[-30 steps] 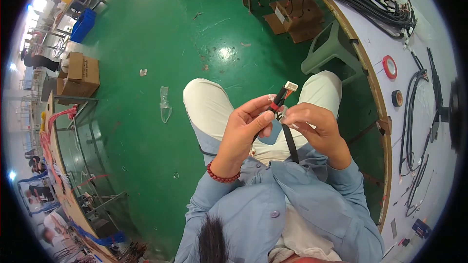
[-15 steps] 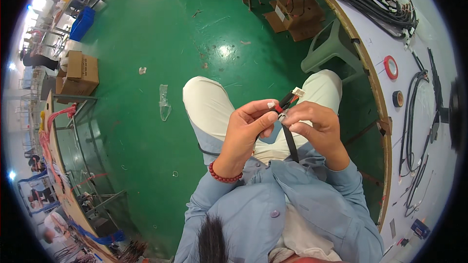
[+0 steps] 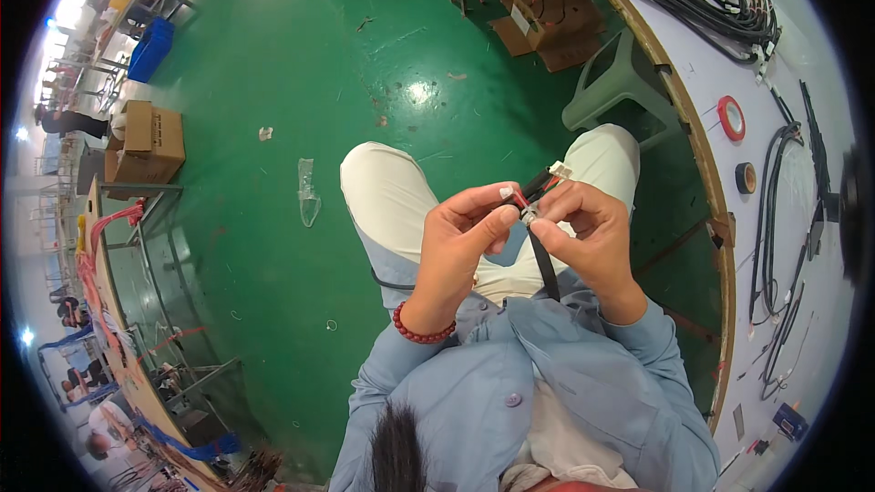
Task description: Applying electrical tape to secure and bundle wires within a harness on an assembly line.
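1. Head view: seated above a green floor, I am bringing both hands together over my lap, with the work hanging between my fingertips.
2. My left hand (image 3: 456, 237) is pinching a slim black-sheathed cable (image 3: 540, 188) between thumb and fingers; thin red wires (image 3: 520, 199) are showing just beside the fingertips.
3. My right hand (image 3: 591, 228) is closing thumb and forefinger on a small, pale, shiny piece (image 3: 530, 215), too small to identify, lying between the two hands.
4. A white, block-shaped plastic connector (image 3: 561, 170) is sticking out just above my right forefinger, at the cable's far end.
5. A flat-looking black length (image 3: 543, 266) is running down from my hands toward my lap; I cannot tell whether it is belonging to the same cable.
6. To my right, a red-rimmed tape roll (image 3: 731, 118) and a dark tape roll (image 3: 746, 178) are lying on the white-topped table (image 3: 706, 144), near more black cables.
7. As I am judging it, the step in hand is working the small piece at the wired end; the next move is calling for a steady left pinch and fine right-fingertip control, without tugging the thin wires.
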Demonstrator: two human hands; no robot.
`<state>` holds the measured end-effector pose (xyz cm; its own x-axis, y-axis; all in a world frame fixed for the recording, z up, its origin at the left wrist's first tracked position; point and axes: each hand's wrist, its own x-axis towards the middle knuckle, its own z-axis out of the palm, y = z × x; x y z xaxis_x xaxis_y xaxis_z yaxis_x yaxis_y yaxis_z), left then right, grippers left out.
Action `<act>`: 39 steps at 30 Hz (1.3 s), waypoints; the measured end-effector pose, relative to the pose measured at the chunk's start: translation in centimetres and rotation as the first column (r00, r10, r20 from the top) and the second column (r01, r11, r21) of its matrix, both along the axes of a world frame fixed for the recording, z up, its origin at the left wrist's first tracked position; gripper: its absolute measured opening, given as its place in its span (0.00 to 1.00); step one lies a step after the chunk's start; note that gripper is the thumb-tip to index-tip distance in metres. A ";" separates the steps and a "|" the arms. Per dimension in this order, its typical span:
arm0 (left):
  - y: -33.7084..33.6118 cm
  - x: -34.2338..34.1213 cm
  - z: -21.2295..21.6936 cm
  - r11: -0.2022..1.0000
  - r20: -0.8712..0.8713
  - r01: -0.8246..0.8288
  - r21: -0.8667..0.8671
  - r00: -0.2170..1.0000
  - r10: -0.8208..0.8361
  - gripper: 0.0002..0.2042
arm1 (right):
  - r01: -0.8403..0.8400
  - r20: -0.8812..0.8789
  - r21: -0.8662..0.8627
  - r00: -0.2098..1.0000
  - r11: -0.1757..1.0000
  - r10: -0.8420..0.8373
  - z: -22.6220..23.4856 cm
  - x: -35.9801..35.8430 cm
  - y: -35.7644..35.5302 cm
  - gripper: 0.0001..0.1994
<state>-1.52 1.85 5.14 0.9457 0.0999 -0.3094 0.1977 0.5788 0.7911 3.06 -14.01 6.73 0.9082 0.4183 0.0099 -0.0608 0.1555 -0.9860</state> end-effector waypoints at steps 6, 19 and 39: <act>0.2 0.1 -0.1 1.000 0.015 0.026 -0.014 1.000 -0.026 0.11 | -0.002 0.057 -0.021 0.998 1.000 0.003 -0.2 0.0 0.1 0.05; 0.2 -0.1 -0.3 0.997 0.000 0.064 -0.036 0.998 -0.064 0.10 | 0.106 0.022 0.000 0.994 0.994 -0.106 -0.2 -0.6 0.7 0.05; -1.9 -0.5 -0.9 0.957 0.150 -0.035 0.288 0.989 -0.009 0.10 | 0.323 0.068 0.102 0.941 0.941 -0.331 -2.6 -1.7 1.1 0.06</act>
<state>-2.00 -0.08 4.27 0.9766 0.1772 -0.1218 0.0593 0.3224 0.9447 1.34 -12.92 4.11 0.9891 0.0927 0.1141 0.0891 0.2392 -0.9669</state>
